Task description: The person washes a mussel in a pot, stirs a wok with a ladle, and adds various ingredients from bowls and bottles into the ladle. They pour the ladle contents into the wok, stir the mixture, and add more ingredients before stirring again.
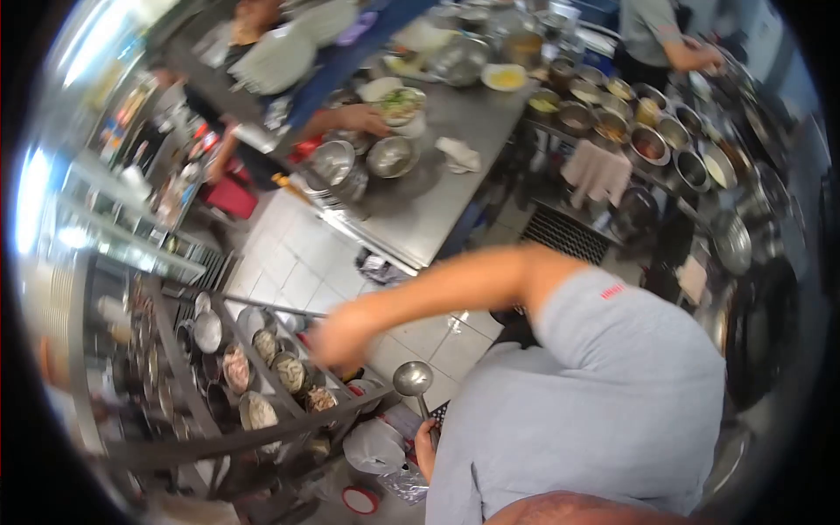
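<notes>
My left hand (424, 444) shows at the edge of my grey shirt. Its fingers wrap round the handle of a ladle (413, 379), whose round metal bowl points up and away from me. My right arm stretches across to the left. At its end, my right hand (341, 339) is smeared by motion, so its fingers cannot be made out. This hand is over or beside the near side of a rack of metal containers. Closest to it are a bowl of pale pieces (289, 372) and a bowl of brownish pieces (321, 400).
A steel table (455, 206) carries metal bowls and a white cloth (458, 155). A co-worker's hand (363, 118) touches a bowl of greens (401, 105). Several pots (649, 144) line the right, near another person in grey. A plastic bag (374, 446) lies below the rack.
</notes>
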### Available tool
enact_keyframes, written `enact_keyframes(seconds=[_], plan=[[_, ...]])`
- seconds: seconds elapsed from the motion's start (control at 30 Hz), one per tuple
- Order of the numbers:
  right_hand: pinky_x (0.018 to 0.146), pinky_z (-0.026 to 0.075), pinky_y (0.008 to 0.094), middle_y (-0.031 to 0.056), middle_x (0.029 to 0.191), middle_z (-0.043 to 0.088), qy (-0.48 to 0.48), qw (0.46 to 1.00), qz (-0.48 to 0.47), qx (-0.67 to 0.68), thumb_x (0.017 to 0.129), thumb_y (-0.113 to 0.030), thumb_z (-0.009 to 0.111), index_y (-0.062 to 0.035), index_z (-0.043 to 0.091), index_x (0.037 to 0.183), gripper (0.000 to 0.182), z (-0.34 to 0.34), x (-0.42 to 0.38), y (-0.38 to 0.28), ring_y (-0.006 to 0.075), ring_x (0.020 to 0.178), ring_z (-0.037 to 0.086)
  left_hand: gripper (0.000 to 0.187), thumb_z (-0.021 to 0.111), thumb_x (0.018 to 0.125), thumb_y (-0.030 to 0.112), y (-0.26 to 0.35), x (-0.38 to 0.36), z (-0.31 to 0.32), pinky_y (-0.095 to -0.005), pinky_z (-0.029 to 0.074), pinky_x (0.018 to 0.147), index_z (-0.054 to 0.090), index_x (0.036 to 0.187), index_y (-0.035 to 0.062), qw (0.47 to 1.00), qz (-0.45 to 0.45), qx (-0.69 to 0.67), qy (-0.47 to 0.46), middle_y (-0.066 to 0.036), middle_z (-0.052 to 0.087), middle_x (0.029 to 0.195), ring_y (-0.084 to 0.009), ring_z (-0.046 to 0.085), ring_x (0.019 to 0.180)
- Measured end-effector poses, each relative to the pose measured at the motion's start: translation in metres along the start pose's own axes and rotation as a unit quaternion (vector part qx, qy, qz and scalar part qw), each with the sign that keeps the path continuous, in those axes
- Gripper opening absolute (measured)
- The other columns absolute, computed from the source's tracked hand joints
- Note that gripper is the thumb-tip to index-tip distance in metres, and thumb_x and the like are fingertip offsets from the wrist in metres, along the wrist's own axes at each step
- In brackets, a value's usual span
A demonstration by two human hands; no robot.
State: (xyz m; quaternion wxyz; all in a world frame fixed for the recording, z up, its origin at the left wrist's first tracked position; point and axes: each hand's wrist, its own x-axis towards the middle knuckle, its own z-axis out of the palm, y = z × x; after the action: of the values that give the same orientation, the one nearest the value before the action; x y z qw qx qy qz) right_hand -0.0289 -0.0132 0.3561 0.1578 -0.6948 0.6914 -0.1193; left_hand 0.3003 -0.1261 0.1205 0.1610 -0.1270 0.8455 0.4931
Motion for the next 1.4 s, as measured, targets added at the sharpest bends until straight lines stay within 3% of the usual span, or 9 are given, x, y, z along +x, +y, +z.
enact_keyframes(seconds=[0.2,0.5,0.67,0.73,0.77,0.9,1.1,1.27,1.4], plan=[[0.074,0.057,0.0412,0.0177,0.109,0.067,-0.123,0.964,-0.235,0.008,0.085,-0.034,0.068,-0.0037,0.059,0.124,0.051,-0.094,0.074,-0.132,0.0297,0.088,0.068,0.033,0.064,0.083,0.011,-0.005,0.028,0.004,-0.0317,0.047,0.078,0.058,0.112,-0.0006,0.912,-0.243,-0.328,-0.033,-0.011,0.061,0.095,-0.0198,0.06,0.086],[0.075,0.057,0.0422,0.0169,0.114,0.067,-0.217,0.963,-0.16,0.027,0.092,-0.038,0.06,-0.0085,0.056,0.131,0.049,-0.082,0.111,-0.023,0.0293,0.09,0.069,0.033,0.059,0.088,0.027,-0.029,0.009,0.045,-0.0336,0.048,0.073,0.059,0.11,0.0019,0.777,-0.302,-0.553,0.012,-0.011,0.061,0.093,-0.0205,0.061,0.083],[0.08,0.055,0.0454,0.0144,0.116,0.068,-0.337,0.803,0.12,0.476,0.095,-0.041,0.056,-0.0101,0.055,0.133,0.049,0.156,-0.022,0.134,0.0296,0.1,0.067,0.024,0.057,0.092,0.02,0.063,-0.027,0.06,-0.0264,0.046,0.078,0.061,0.107,0.0019,0.975,-0.011,-0.16,0.153,-0.01,0.061,0.09,-0.0139,0.059,0.087],[0.097,0.045,0.0444,0.0171,0.128,0.061,-0.208,0.92,0.114,0.313,0.095,-0.047,0.052,-0.0089,0.053,0.137,0.057,0.436,-0.098,0.239,0.0314,0.118,0.057,0.021,0.056,0.092,0.019,0.054,-0.02,0.074,-0.0258,0.046,0.077,0.062,0.104,0.0018,0.975,-0.01,-0.073,0.21,-0.009,0.061,0.086,-0.0136,0.059,0.085],[0.102,0.042,0.0448,0.0185,0.129,0.061,-0.375,0.9,0.143,0.17,0.096,-0.044,0.051,-0.0089,0.054,0.137,0.054,0.465,-0.15,0.205,0.0309,0.12,0.056,0.02,0.056,0.092,0.018,0.02,-0.013,0.088,-0.0259,0.046,0.075,0.062,0.102,0.0017,0.965,-0.08,-0.158,0.193,-0.008,0.06,0.085,-0.0138,0.058,0.083],[0.1,0.043,0.0474,0.0216,0.119,0.064,-0.09,0.859,0.379,0.333,0.094,-0.039,0.052,-0.0031,0.067,0.114,0.044,0.374,-0.223,0.152,0.0385,0.114,0.059,0.017,0.057,0.091,0.018,-0.127,0.009,0.143,-0.0265,0.047,0.069,0.062,0.093,0.0014,0.731,-0.343,-0.567,0.165,-0.006,0.06,0.081,-0.0144,0.057,0.074],[0.091,0.049,0.0463,0.0184,0.111,0.068,0.001,0.814,0.481,0.326,0.092,-0.042,0.055,-0.0032,0.07,0.103,0.044,0.348,-0.248,0.173,0.0376,0.103,0.064,0.018,0.057,0.087,0.023,0.046,0.053,0.103,-0.0282,0.044,0.056,0.053,0.078,0.0074,0.833,-0.312,-0.418,0.184,-0.006,0.055,0.069,-0.0179,0.051,0.058],[0.084,0.052,0.0442,0.0144,0.104,0.071,-0.052,0.822,0.466,0.323,0.084,-0.041,0.065,-0.0087,0.072,0.1,0.037,0.36,-0.284,0.213,0.0348,0.098,0.066,0.024,0.059,0.089,0.029,0.029,0.088,0.1,-0.0297,0.041,0.049,0.053,0.078,0.0085,0.651,-0.352,-0.658,0.135,-0.005,0.049,0.062,-0.0173,0.045,0.052],[0.083,0.052,0.0454,0.0164,0.101,0.07,-0.115,0.844,0.454,0.262,0.081,-0.038,0.066,-0.0084,0.072,0.1,0.036,0.358,-0.304,0.241,0.0349,0.097,0.066,0.023,0.053,0.089,0.026,0.06,0.118,0.11,-0.0293,0.036,0.042,0.047,0.072,0.0121,0.652,-0.316,-0.664,0.187,-0.005,0.047,0.057,-0.0171,0.041,0.045]])
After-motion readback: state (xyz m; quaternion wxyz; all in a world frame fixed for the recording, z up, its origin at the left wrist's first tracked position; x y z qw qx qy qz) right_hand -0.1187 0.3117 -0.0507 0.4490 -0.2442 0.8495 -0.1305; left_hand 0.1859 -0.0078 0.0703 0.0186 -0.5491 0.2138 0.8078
